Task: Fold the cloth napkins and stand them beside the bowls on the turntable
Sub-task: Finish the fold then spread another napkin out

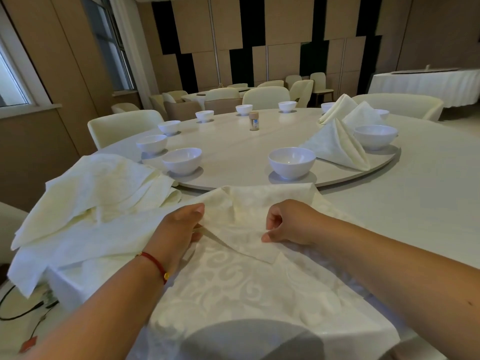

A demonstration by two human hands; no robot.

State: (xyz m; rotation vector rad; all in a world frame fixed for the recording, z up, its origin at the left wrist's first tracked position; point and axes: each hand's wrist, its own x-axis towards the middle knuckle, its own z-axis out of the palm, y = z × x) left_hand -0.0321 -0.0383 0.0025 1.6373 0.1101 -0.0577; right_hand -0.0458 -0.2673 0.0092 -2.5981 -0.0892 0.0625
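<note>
We have the napkin point(249, 268) spread flat on the near edge of the table point(428, 198), just short of the turntable point(233, 141), and we are partway through its fold; the far corner flap is already brought toward us. Our left hand point(179, 227) pinches the flap's left edge between thumb and fingers; our right hand point(291, 224) pinches its right side, fingers curled round the cloth. To do this well, we should keep both pinches level, draw the flap until its point lies on the centre line, then press the crease flat before letting go; an uneven pull would likely skew the fold. 3 folded napkins point(337, 149) stand by the bowls at the right; the nearest bowl point(292, 162) has none beside it, and a pile of unfolded napkins point(91, 198) waits at our left.
</note>
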